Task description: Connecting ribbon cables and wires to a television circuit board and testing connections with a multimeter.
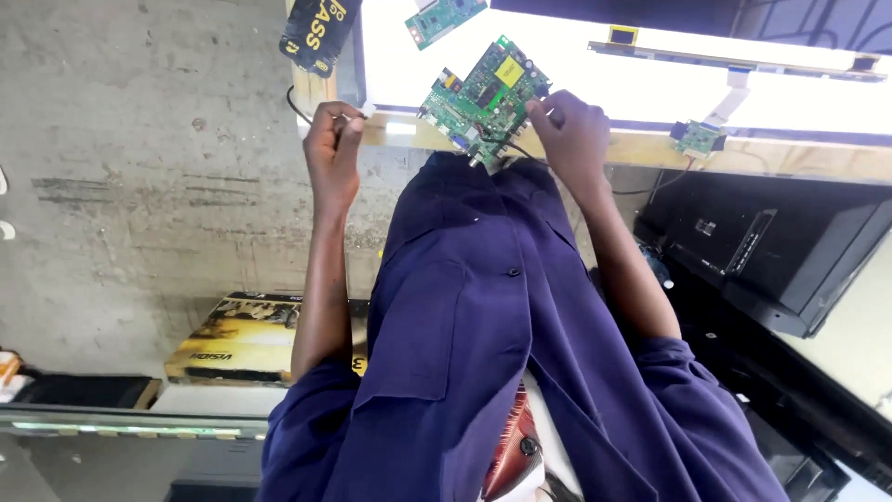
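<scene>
Purple-blue work coat (483,325) fills the near view, both bare forearms reaching out from it. Left hand (333,149) is closed in a pinch around a small white plug (368,110), from which a thin black cable (295,102) loops off to the outer side of that hand. Right hand (571,130) is curled with its fingertips on the near corner of a green circuit board (483,93), which lies between the two hands, touching the right and just apart from the left. Beyond both hands glows a lit white panel (557,56); a smaller green board (697,138) sits outward of the right hand. Judging from this, the work goes best if the right hand steadies the circuit board by its edge, off the components, while the plug is kept square to its socket and eased without force.
</scene>
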